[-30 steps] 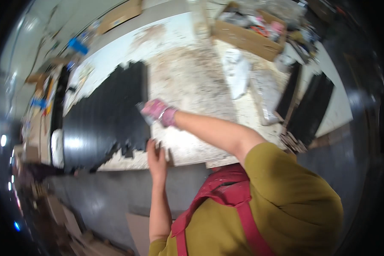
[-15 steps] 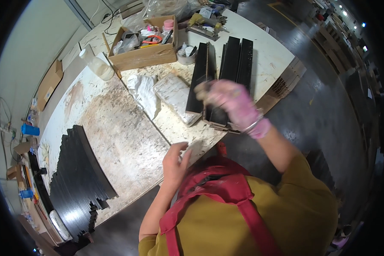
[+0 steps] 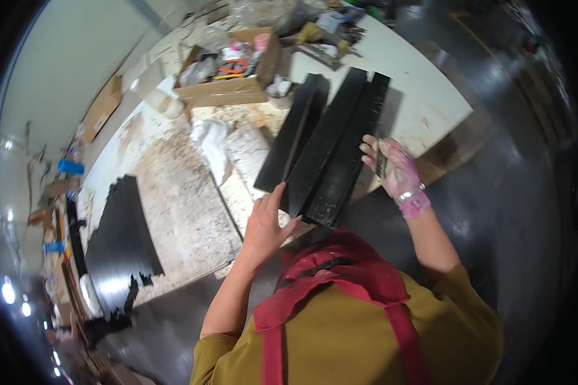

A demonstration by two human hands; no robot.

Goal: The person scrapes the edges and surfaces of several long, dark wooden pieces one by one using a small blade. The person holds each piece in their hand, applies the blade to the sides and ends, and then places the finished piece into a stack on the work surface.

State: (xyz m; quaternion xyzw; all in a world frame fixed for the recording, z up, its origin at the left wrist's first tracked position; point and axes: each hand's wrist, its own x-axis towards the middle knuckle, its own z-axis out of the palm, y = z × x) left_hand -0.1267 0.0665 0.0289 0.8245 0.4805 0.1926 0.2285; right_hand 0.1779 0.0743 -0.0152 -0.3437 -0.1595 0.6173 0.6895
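Several long black channel-like strips (image 3: 341, 154) lie side by side on the worktable, pointing away from me. My left hand (image 3: 266, 224) is bare, with fingers apart, touching the near end of the left black strip (image 3: 292, 135). Just right of the strips, my right hand (image 3: 398, 170) wears a pink-stained glove with bare fingertips and a band at the wrist. Its fingers are curled around a short, narrow, greyish thing (image 3: 381, 163) whose kind I cannot make out. A white wrapped block (image 3: 247, 151) and a crumpled white cloth (image 3: 210, 144) lie left of the strips.
A cardboard box (image 3: 221, 96) of tools stands at the back, with a small cup (image 3: 279, 96) beside it. Behind the strips lies a yellowish power tool (image 3: 318, 38). Stacked thin black strips (image 3: 123, 237) lie at the left, near a plastic bottle (image 3: 164, 102).
My right hand has moved right, off the strips to their outer side. My left hand has moved forward to their near end. The strips now lie more slanted and closer to me.
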